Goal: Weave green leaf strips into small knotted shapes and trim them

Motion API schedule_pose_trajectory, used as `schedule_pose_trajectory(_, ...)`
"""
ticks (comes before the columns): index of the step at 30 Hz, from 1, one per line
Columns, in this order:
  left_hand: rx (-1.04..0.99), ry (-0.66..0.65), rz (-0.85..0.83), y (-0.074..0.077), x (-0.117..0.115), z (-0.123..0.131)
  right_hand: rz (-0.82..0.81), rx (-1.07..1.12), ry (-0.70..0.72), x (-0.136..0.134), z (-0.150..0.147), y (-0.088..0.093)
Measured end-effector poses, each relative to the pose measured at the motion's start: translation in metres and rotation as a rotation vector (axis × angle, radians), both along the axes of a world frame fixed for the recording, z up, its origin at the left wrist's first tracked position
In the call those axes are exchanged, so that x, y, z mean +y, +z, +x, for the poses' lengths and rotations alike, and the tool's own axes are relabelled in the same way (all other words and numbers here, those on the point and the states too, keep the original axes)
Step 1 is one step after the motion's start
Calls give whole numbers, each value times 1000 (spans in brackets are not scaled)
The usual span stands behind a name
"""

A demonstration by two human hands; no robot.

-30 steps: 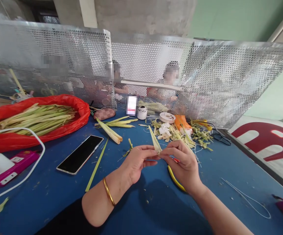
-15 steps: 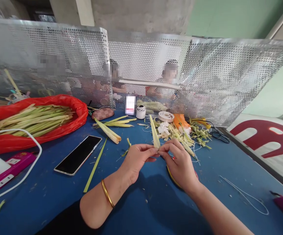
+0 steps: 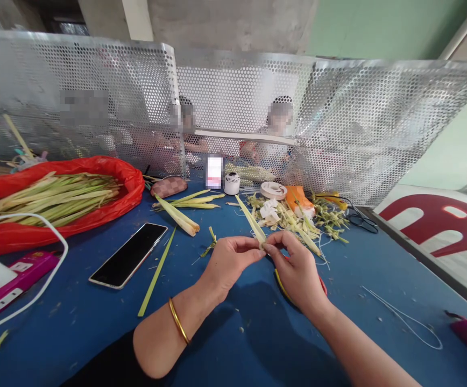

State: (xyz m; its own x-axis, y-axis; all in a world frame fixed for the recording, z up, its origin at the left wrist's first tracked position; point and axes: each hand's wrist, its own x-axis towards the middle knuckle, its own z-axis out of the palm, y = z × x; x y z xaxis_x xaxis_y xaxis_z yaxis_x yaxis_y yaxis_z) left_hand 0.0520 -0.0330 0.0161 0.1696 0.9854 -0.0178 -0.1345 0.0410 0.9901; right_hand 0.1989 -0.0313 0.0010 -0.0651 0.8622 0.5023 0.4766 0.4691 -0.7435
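Note:
A pale green-yellow leaf strip [image 3: 250,217] is pinched by its near end between my two hands, its tapered tip pointing away and to the left. My left hand [image 3: 233,262] closes thumb and fingers on that end from the left. From the right, my right hand [image 3: 296,267] grips the same end with thumb and forefinger, the fingertips of both hands nearly touching. Part of a red and yellow object [image 3: 282,285] shows beneath my right hand; most of it is hidden. Just beyond the hands lies a heap of leaf scraps [image 3: 292,223].
A red bag [image 3: 134,191] of long leaves stands at the left, near a phone [image 3: 128,255] and a purple power strip [image 3: 35,274]. Cut leaf pieces [image 3: 179,217], a white tape roll [image 3: 274,191] and an orange packet [image 3: 299,200] lie farther back. A perforated metal screen [image 3: 241,91] borders the table; people sit behind it.
The leaf strip's far tip has swung to the left, so the strip leans more. Both hands keep their pinch at its near end, with the fingers slightly shifted.

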Motion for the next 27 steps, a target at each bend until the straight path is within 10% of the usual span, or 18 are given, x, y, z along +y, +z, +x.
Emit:
schedule_pose_trajectory(16,-92,32,-137,-6,1,4,-184,337,112,6,-1,-9)
schedule_pose_trajectory(27,-308,-1,-276,-5,-1,1,404,-195,43,4,10,-7)
